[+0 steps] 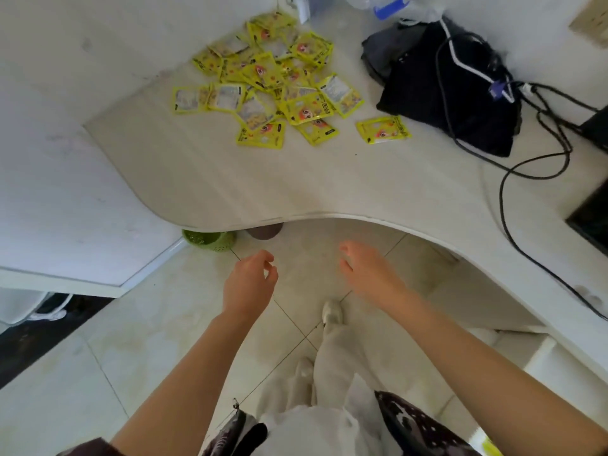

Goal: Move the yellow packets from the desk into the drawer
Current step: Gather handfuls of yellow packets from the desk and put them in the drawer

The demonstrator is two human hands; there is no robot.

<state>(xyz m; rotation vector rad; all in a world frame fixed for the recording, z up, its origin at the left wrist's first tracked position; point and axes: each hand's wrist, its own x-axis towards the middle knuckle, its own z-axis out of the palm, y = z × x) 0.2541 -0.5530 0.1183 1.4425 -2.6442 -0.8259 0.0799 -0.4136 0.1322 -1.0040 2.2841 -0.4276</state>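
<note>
We see the yellow packets [268, 79] lying in a loose, overlapping heap at the far left of the pale desk [296, 185], some showing printed fronts with a red-and-orange picture, others their silvery-grey backs. One packet [383, 130] lies flat on its own, just right of the heap, and we cannot make out the drawer anywhere in view.

Yellow packets [269, 77]: print too blurry, no legible txt.
</note>
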